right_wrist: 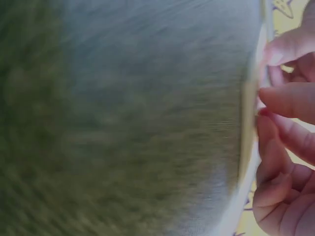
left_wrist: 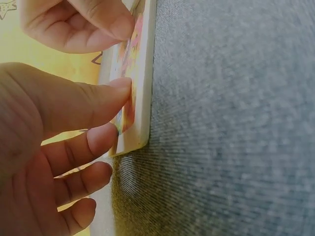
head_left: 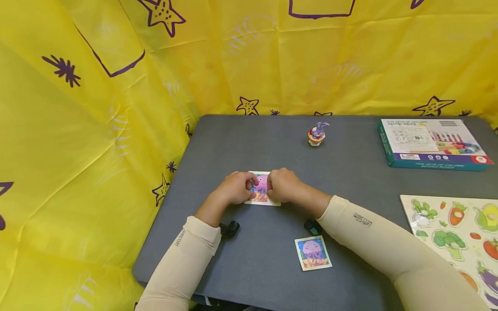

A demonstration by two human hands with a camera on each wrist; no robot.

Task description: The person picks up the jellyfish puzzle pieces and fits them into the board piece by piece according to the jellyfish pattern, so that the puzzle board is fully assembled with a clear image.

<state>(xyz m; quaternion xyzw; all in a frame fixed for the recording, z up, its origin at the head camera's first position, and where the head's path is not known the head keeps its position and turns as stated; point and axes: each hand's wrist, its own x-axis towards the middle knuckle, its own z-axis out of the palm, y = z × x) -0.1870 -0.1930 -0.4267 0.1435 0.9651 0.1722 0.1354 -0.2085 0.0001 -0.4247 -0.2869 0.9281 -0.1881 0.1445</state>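
A small pale-rimmed board with a jellyfish picture (head_left: 261,185) lies flat on the grey table, with a hand at each side. My left hand (head_left: 235,188) touches the picture with thumb and forefinger, which stand a little apart; its other fingers (left_wrist: 81,182) are loosely bent past the board's edge. Over the board's right part, my right hand (head_left: 287,185) has bent fingers, the thumb (right_wrist: 290,101) and forefinger tips close together at the surface. Whether a small piece is between them is hidden. Nearer the table's front lies a matching jellyfish card (head_left: 313,253).
At the back stands a small purple figurine (head_left: 317,134) in an orange-rimmed cup. A flat teal-and-white box (head_left: 433,144) lies at the back right. A vegetable picture board (head_left: 428,216) is at the right. Yellow patterned cloth (head_left: 249,56) hangs behind and to the left.
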